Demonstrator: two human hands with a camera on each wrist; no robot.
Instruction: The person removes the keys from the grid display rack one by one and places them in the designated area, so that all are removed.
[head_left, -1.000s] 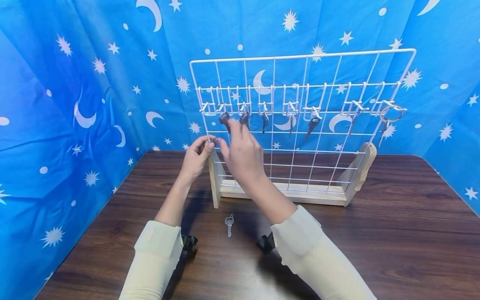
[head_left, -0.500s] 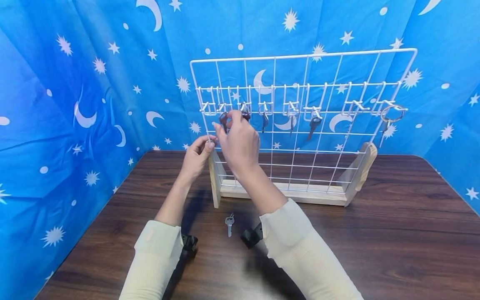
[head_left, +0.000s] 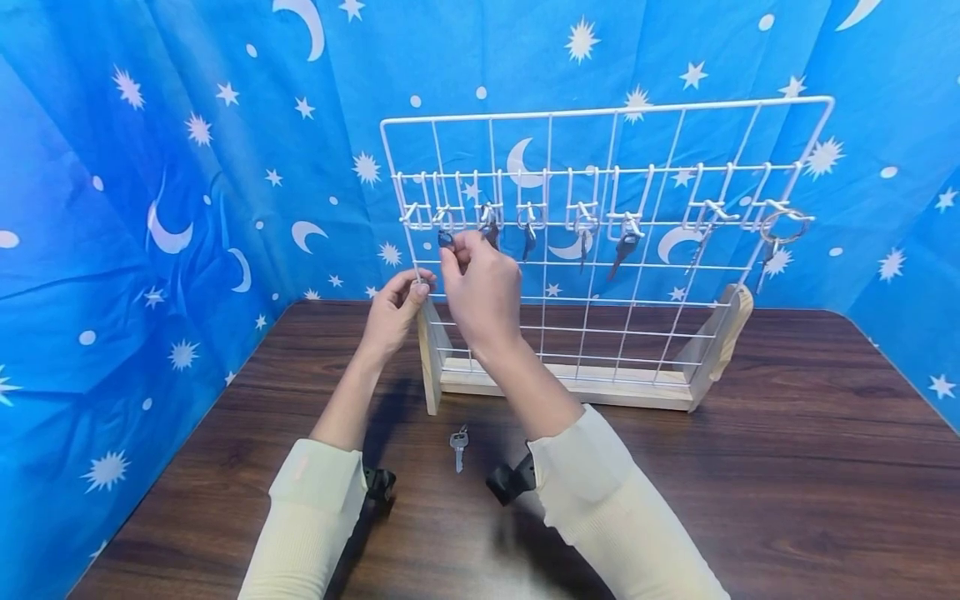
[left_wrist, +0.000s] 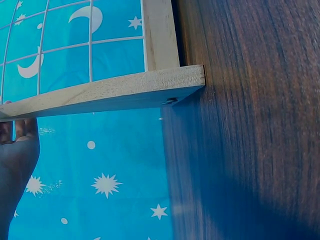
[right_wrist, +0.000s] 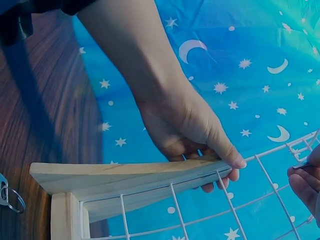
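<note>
My right hand (head_left: 487,292) is raised at the left part of a white wire grid rack (head_left: 628,110). Its thumb and fingers pinch a dark key (head_left: 446,238) that hangs below a hook near the left end; most of the key is hidden by the fingers. In the right wrist view a bit of metal shows between those fingertips. My left hand (head_left: 392,317) grips the rack's left edge, thumb in front, just at the top of the wooden side support (right_wrist: 125,169). On the table in front of the rack lies a silver key (head_left: 459,448) with a small ring.
More keys hang along the hook row, among them a dark key (head_left: 625,248) and, at the far right, one on a large ring (head_left: 783,227). A wooden base bar (head_left: 585,385) joins the supports on the brown table (head_left: 810,467). A blue star-patterned cloth (head_left: 225,167) encloses the back and sides.
My right hand has shifted slightly and its fingers have closed on the dark key, which hung freely in view one second ago. My left hand has stayed on the rack's edge.
</note>
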